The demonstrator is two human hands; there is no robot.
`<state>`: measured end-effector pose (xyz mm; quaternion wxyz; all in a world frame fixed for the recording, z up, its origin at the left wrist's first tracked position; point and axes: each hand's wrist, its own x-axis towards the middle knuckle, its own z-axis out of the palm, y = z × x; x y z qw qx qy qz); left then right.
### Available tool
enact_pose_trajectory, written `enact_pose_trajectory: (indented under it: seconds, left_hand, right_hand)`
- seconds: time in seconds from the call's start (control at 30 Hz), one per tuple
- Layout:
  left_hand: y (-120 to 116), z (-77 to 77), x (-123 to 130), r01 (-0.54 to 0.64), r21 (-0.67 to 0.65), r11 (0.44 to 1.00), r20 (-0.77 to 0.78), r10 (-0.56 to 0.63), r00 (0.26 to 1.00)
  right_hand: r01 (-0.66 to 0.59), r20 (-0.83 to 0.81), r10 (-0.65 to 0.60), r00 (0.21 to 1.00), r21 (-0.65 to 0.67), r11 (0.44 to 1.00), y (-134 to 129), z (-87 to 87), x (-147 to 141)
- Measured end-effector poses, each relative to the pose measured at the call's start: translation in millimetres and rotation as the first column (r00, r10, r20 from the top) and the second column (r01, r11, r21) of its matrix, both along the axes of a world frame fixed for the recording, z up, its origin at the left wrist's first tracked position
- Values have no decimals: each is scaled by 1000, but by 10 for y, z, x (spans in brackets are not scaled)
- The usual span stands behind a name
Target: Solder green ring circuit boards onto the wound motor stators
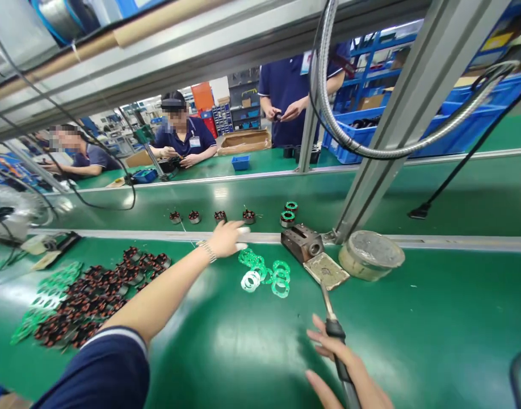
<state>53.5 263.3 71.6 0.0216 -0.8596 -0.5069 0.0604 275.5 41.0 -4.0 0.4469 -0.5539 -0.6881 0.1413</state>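
Note:
My left hand (225, 239) reaches over the ledge rail, white covers on two fingertips and a beaded bracelet on the wrist. Its fingers are stretched out and apart. Just beyond it is a wire-wound motor stator (249, 216), and below lie loose green ring boards (281, 274). At the lower right, my right hand (349, 366) is around the handle of a soldering iron (335, 328), fingers and thumb spread rather than closed on it. The iron's tip end points at the sponge tray (326, 270) of a metal iron stand (302, 241).
A pile of stators (94, 298) lies left beside more green boards (47, 292). Two board-topped stators (288, 218) stand on the ledge. A round tub (372, 255) sits by a slanted metal post (396, 136). A braided hose (362, 149) hangs overhead. Co-workers (186, 136) work opposite.

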Motion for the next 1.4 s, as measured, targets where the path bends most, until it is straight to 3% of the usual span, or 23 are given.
enact_pose_trajectory:
  seconds: [0.13, 0.23, 0.4, 0.5, 0.63, 0.77, 0.93, 1.07, 1.2, 1.4]
  left_hand:
    - [-718, -77, -994, -217, 91, 972, -37, 222, 974]
    - [-1143, -183, -1479, -312, 152, 938, -13, 317, 948]
    - [-1568, -346, -1751, -371, 240, 897, 86, 361, 929]
    - [-1748, -415, -1801, -407, 259, 876, 137, 384, 913]
    - [-1962, -466, -1899, -428, 267, 864, 200, 385, 901]
    - [-1984, -455, -1766, -376, 269, 887, 266, 307, 914]
    - [-1683, -461, -1072, -42, 179, 983, 277, -9, 961]
    - [-1517, -510, -683, 20, 176, 984, 277, -70, 958]
    - [-1498, -500, -803, -47, 197, 979, 283, -11, 959]
    - [-1403, -315, -1447, -357, 233, 905, 298, 283, 912]
  right_hand:
    - [-109, 161, 99, 982, 55, 993, 16, 39, -46]
    - [-189, 223, 167, 960, 83, 978, 57, 3, -126]
    - [-348, 418, 330, 846, -33, 937, 472, -55, -260]
    - [-213, 460, 240, 855, -109, 971, 931, -98, -342]
    - [-175, 483, 205, 851, -107, 979, 1391, -146, -529]
    - [-194, 498, 230, 836, -124, 973, 1582, -157, -729]
    - [-219, 521, 263, 812, -147, 965, 1742, -105, -905]
    - [-265, 546, 299, 783, -142, 954, 1843, -56, -1053]
    - [-342, 558, 360, 748, -141, 929, 1829, -48, -1154]
    - [-451, 545, 448, 709, -138, 882, 1502, -36, -1113]
